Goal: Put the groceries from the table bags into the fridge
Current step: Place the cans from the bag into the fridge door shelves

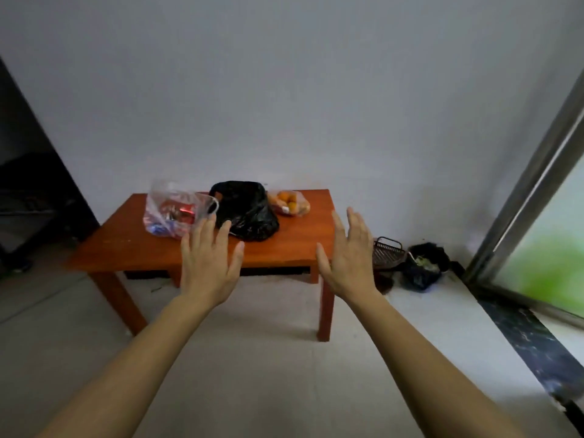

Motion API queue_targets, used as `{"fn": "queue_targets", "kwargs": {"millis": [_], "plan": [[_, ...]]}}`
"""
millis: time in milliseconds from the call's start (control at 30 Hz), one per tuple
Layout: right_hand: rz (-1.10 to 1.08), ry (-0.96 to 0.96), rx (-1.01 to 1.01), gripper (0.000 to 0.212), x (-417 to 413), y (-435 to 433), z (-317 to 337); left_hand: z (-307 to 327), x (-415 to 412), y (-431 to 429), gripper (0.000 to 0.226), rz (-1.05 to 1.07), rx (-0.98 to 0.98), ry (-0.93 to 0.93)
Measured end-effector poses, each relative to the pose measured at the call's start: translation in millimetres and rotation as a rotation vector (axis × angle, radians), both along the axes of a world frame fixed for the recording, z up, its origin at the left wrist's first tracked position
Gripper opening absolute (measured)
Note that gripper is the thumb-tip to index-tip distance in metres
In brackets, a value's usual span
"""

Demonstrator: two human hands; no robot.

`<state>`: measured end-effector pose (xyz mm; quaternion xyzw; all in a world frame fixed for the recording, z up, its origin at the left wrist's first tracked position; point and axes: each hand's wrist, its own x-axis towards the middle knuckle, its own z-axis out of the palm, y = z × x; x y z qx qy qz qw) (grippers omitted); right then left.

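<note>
A small reddish wooden table [132, 245] stands against the grey wall. Three bags sit along its back: a clear plastic bag [172, 211] with red and blue packets on the left, a black plastic bag [248, 210] in the middle, and a clear bag of oranges [289, 202] on the right. My left hand [208, 263] hovers in front of the table with fingers straight and spread, holding nothing. My right hand [349, 254] is raised beside it, fingers straight, also holding nothing. Both hands are apart from the bags.
A dark cabinet or appliance [28, 191] stands at the far left. On the floor right of the table lie a dark wire basket [387, 251] and a black bag of scraps [423, 263]. A metal-framed sliding glass door [537, 197] runs along the right.
</note>
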<state>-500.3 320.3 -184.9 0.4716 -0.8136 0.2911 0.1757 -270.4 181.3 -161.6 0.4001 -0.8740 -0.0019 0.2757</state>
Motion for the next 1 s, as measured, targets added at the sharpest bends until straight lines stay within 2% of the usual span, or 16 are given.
{"fn": "queue_targets", "kwargs": {"millis": [133, 367, 533, 767, 900, 1000], "plan": [[0.107, -0.028, 0.006, 0.070, 38, -104, -6, -13, 41, -87, 0.066, 0.083, 0.052, -0.020], [0.156, -0.050, 0.116, 0.059, 62, -237, -9, -16, 66, -223, 0.059, 0.079, 0.099, -0.114], [0.178, -0.089, 0.186, 0.056, 44, -310, -27, -40, 51, -295, 0.056, 0.071, 0.152, -0.130], [0.276, -0.195, 0.235, 0.049, 5, -455, -76, -95, 15, -416, 0.055, 0.028, 0.229, -0.293], [0.377, -0.282, 0.304, 0.044, -14, -553, -87, -98, -8, -493, 0.052, 0.033, 0.276, -0.353], [0.447, -0.329, 0.352, 0.038, -25, -623, -88, -95, -23, -550, 0.045, 0.055, 0.343, -0.316]]}}
